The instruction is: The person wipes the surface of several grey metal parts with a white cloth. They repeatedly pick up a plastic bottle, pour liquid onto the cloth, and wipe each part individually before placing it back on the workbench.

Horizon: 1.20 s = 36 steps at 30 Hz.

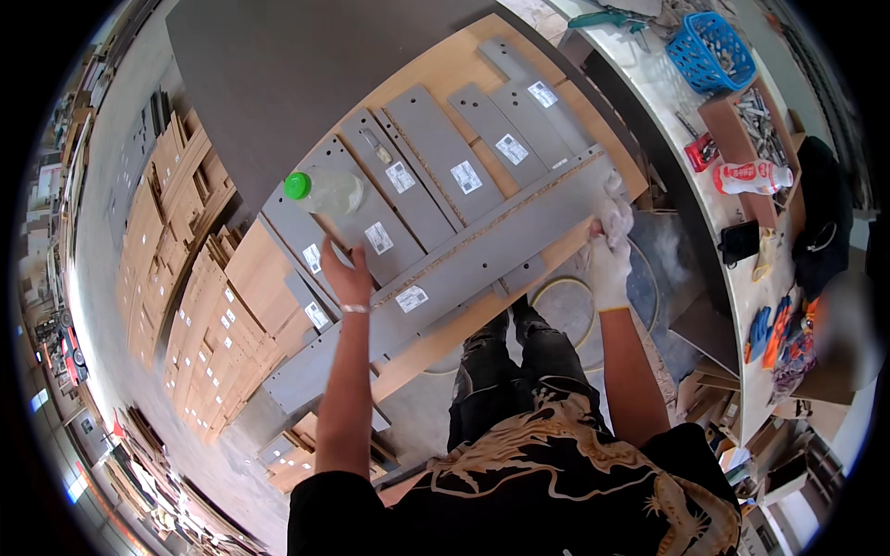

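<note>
Along the desk's near edge, both hands steady a long grey panel (482, 255): left hand (349, 276) fingers pressed on it, gloved right hand (607, 250) gripping its end. I judge alignment comes next.

A: Lighting? B: Bright, even daylight; soft shadows under the grey panels (482, 246).
A: Quality? B: Fisheye bending away from them; black rim; blurred patch far right.
</note>
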### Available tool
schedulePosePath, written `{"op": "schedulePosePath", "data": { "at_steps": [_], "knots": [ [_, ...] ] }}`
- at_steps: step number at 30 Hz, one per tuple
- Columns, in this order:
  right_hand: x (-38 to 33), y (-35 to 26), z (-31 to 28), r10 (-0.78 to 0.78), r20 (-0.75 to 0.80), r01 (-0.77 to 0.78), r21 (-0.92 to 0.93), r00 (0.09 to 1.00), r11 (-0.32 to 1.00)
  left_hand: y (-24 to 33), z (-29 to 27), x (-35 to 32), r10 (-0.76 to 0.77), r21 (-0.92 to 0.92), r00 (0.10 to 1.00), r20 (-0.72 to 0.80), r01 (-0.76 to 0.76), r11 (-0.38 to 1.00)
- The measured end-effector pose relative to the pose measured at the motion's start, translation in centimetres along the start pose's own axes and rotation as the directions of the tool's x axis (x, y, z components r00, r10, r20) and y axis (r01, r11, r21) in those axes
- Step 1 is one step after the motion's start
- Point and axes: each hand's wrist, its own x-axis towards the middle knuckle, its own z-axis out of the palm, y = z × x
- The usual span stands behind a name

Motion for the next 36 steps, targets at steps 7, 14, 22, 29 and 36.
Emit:
{"op": "schedulePosePath", "data": {
  "at_steps": [7, 14, 22, 29, 36],
  "knots": [
    [-7.2, 0.2, 17.4, -0.315, 0.737, 0.759, -0.393, 0.598, 0.519, 1.7, 1.5, -14.7, 0.086, 0.376, 0.979, 0.184, -0.151, 0.914],
    [8.9, 0.9, 7.6, -0.054, 0.369, 0.198, -0.367, 0.928, 0.909, 0.7, 0.8, -15.4, 0.119, 0.490, 0.987, 0.107, -0.157, 0.858],
    [-0.5, 0.7, 12.3, -0.090, 0.751, 0.585, -0.427, 0.654, 0.689, 0.9, 1.0, -15.1, 0.118, 0.515, 0.981, 0.154, -0.182, 0.838],
    [-2.3, 2.7, 13.4, -0.384, 0.655, 0.669, -0.258, 0.652, 0.697, 1.2, 1.3, -15.1, 0.139, 0.513, 0.976, 0.167, -0.206, 0.833],
    [8.4, 4.3, 6.2, -0.213, 0.303, 0.351, -0.542, 0.929, 0.763, 1.1, 1.6, -15.0, 0.150, 0.510, 0.976, 0.159, -0.211, 0.834]
  ]
}}
